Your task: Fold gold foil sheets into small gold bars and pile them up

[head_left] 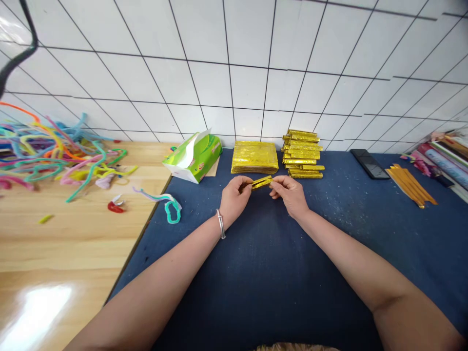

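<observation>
Green tissue pack (206,158), phone (369,164), fuzzy craft stems (54,153)

The blue mat (340,200) gives passage outside the right hand (291,196); gold rolls (302,155) block behind.

No words, numbers or signs can be read here. The green and white pack (204,158) near the wall has small printed marks on its side, but they are too small and blurry to make out. The pile of books or papers (448,161) at the far right edge is too blurry to read too.
</observation>
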Available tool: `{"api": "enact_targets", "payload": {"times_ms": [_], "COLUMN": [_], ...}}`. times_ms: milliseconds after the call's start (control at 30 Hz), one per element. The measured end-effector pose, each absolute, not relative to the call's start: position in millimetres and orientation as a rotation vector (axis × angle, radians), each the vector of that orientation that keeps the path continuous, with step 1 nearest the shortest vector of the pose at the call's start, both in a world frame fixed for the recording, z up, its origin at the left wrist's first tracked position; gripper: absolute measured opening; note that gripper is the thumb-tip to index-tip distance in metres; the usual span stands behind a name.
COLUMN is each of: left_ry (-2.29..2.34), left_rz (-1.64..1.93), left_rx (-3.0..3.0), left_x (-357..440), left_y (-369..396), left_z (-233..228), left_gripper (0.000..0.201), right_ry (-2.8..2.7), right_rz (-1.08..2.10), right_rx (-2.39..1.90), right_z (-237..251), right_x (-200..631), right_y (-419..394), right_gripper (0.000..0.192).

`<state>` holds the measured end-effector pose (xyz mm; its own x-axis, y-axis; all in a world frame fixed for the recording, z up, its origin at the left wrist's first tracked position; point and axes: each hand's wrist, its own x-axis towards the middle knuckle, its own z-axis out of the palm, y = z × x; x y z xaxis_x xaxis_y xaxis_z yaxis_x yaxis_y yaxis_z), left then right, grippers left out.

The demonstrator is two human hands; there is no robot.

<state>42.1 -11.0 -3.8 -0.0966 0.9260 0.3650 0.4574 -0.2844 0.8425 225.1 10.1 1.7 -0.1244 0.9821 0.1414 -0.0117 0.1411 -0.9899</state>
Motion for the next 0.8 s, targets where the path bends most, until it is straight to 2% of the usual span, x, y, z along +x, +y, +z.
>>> {"api": "enact_targets", "payload": {"times_ms": [800], "left_ry": [1.489], "left_rz": [1.403], "left_rx": [1.844], "left_x": [43.6], "left_y": [-15.1], "left_z": [-1.7], "left_gripper": [0.015], "right_ry": [-1.409], "right_rz": [1.153], "right_rx": [-1.067], "right_z": [1.6], "right_x": [228.5], "right_y": [11.0], "right_gripper": [0.026]}}
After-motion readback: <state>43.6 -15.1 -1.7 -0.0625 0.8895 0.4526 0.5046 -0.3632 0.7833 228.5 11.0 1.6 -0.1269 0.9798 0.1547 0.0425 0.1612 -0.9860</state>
